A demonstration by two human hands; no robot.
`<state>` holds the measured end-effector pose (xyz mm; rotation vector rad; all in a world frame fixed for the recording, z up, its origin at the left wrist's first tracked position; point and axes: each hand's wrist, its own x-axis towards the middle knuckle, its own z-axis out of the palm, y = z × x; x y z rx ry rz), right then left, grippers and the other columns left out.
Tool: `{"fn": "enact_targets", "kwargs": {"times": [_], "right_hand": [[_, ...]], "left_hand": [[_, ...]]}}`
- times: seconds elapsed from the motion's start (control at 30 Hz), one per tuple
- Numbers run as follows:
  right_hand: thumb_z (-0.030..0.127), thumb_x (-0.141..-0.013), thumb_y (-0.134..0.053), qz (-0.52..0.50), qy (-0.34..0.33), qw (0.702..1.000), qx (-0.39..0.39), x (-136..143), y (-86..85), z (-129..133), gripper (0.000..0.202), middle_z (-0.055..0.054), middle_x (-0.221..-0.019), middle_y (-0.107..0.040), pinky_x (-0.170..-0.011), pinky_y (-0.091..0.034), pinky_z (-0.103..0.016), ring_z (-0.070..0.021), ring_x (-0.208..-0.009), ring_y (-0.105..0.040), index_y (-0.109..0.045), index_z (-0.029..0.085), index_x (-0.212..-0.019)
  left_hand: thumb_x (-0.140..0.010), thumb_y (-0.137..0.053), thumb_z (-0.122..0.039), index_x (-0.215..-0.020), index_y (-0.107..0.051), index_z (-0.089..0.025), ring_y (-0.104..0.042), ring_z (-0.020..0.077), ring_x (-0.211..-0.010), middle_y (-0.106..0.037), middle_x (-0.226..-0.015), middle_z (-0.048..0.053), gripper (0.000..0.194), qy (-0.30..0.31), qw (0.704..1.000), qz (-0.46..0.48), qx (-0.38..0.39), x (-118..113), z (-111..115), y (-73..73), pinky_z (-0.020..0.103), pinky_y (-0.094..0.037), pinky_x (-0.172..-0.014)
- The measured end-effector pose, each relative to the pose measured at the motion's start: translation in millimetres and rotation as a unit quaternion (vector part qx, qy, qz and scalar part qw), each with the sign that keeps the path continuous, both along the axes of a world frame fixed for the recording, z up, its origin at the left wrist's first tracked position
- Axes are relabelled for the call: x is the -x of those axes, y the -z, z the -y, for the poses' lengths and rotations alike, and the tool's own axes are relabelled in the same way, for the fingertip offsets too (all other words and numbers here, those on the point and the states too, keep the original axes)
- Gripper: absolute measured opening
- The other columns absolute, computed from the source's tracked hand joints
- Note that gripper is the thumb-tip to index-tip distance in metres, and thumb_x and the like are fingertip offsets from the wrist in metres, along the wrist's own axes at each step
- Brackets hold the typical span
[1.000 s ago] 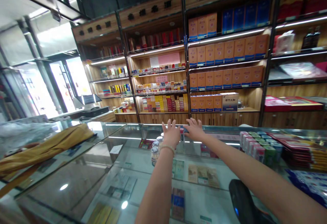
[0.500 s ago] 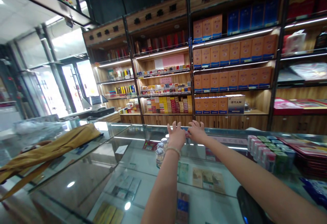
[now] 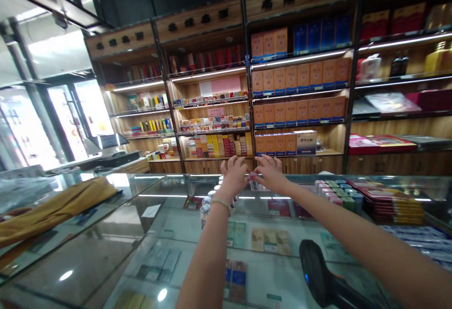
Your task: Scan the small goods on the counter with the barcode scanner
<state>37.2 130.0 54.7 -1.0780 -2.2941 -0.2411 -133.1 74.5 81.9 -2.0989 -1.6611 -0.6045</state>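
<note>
Above the far part of the glass counter (image 3: 197,233), my left hand (image 3: 233,176) and my right hand (image 3: 271,174) nearly meet. Thumb and fingers of each close on a small pink-topped container (image 3: 253,177) between them, their other fingers raised and curved. Its lower part looks clear, though it is too small to make out fully. A bracelet circles my left wrist. Beside that wrist runs a row of small clear canisters with pale lids (image 3: 205,209), partly covered by my left hand and forearm.
Pink, green and blue canisters (image 3: 339,195) stand on the right, next to stacked red packets (image 3: 381,201). A black handheld scanner (image 3: 314,271) lies near my right forearm. Brown cloth (image 3: 63,210) covers part of the left counter. Shelves of orange boxes (image 3: 300,111) line the back.
The view has swung right and the scanner shows more fully. Both hands stay close together at the small container, their fingers slightly shifted.
</note>
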Motion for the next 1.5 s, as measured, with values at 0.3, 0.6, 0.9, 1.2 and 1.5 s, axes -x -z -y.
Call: {"fn": "enact_targets", "kwargs": {"times": [0.3, 0.6, 0.9, 1.2, 1.5], "right_hand": [[0.041, -0.097, -0.053, -0.037, 0.009, 0.995, -0.088, -53, -23.1, 42, 0.025, -0.007, -0.156, -0.043, -0.116, -0.013, -0.056, -0.0295, -0.147, -0.028, -0.073, 0.027, -0.104], [0.042, -0.098, -0.050, -0.070, 0.026, 0.976, -0.207, -112, -52.5, 95, 0.028, -0.006, -0.154, -0.045, -0.119, -0.009, -0.052, -0.0295, -0.145, -0.029, -0.072, 0.027, -0.107], [0.042, -0.097, -0.054, -0.088, 0.049, 0.954, -0.281, -150, -33.8, 129, 0.023, -0.005, -0.147, -0.052, -0.120, -0.007, -0.048, -0.0252, -0.142, -0.034, -0.072, 0.028, -0.102], [0.039, -0.094, -0.060, -0.127, 0.055, 0.959, -0.247, -171, -2.1, 134, 0.018, -0.004, -0.144, -0.055, -0.120, -0.010, -0.050, -0.0267, -0.140, -0.036, -0.074, 0.031, -0.101], [0.044, -0.092, -0.059, -0.222, 0.042, 0.965, -0.135, -176, 19.5, 127, 0.022, -0.003, -0.153, -0.042, -0.115, -0.025, -0.053, -0.0318, -0.141, -0.034, -0.075, 0.033, -0.104]], "left_hand": [[-0.084, -0.073, -0.033, -0.094, -0.070, -0.028, -0.031, 0.0308, -0.146, -0.054, -0.147, 0.002, 0.012, 0.088, 0.994, -0.004, -0.068, -35, 20, -26.1, 0.062, -0.012, -0.119], [-0.087, -0.069, -0.037, -0.099, -0.070, -0.029, -0.032, 0.0292, -0.144, -0.054, -0.148, 0.001, 0.014, 0.131, 0.978, 0.014, -0.159, -85, 62, -49.7, 0.058, -0.011, -0.122], [-0.090, -0.065, -0.040, -0.102, -0.069, -0.030, -0.033, 0.0267, -0.143, -0.052, -0.150, 0.000, 0.016, 0.168, 0.969, 0.023, -0.180, -120, 89, -29.4, 0.052, -0.012, -0.122], [-0.090, -0.065, -0.036, -0.106, -0.068, -0.032, -0.035, 0.0244, -0.142, -0.054, -0.148, 0.000, 0.016, 0.186, 0.968, 0.053, -0.162, -140, 87, 4.0, 0.050, -0.014, -0.122], [-0.083, -0.074, -0.039, -0.115, -0.066, -0.033, -0.034, 0.0282, -0.143, -0.049, -0.151, 0.003, 0.034, 0.147, 0.978, 0.084, -0.119, -133, 81, 32.3, 0.054, -0.018, -0.119]]}}
